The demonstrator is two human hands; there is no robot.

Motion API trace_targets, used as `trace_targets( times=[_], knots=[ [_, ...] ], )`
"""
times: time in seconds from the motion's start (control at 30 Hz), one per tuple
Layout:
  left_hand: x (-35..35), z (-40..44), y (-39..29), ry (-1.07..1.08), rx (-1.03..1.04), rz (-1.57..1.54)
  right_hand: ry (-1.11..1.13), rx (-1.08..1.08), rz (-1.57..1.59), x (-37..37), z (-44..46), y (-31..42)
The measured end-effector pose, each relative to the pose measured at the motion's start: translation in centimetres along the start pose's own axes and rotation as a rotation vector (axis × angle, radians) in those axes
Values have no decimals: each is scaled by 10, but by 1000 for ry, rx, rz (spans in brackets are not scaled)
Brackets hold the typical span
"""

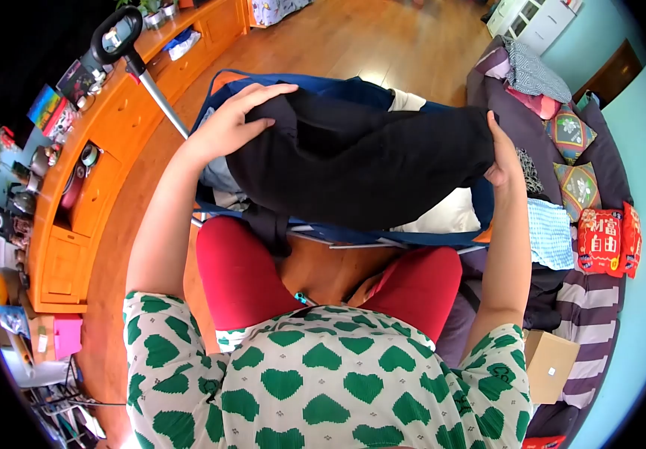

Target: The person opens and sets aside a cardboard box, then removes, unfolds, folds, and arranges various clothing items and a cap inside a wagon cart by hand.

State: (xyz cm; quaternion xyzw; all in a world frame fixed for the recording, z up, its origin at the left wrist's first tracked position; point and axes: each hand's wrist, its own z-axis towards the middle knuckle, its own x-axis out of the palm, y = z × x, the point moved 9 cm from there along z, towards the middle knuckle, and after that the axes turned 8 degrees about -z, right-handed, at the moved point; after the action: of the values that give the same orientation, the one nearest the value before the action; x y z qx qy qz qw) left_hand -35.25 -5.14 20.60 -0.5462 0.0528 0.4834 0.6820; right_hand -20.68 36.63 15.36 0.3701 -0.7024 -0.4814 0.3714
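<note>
Presently we note left hand and right hand gripping black cloth, long axis between them, nine to three o'clock

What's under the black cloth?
A blue fabric container, with pale-blue cloth at left, white cloth near right, cream cloth at far edge. The black cloth hides the middle.

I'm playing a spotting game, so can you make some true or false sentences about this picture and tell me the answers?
1. The left hand and right hand both hold the black cloth. True.
2. The fabric container below it is yellow. False: it is blue.
3. The shirt has green hearts. True.
4. The trousers are green. False: they are red.
5. The cardboard box is on the picture's left. False: it is on the right.
</note>
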Motion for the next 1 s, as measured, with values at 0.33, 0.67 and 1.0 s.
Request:
trace_targets(
  times=[0.33, 0.67, 1.0],
  knots=[
    [3, 8, 99, -274, -380, -557, -34, -242, -111, -17, 37, -1],
    [-43, 46, 107, -536, -314, -1209, -110, -331, -93, -31, 56, 8],
    [-28, 67, 84, -472, -327, -1072, -182, -193, -118, -34, 51, -20]
  ],
)
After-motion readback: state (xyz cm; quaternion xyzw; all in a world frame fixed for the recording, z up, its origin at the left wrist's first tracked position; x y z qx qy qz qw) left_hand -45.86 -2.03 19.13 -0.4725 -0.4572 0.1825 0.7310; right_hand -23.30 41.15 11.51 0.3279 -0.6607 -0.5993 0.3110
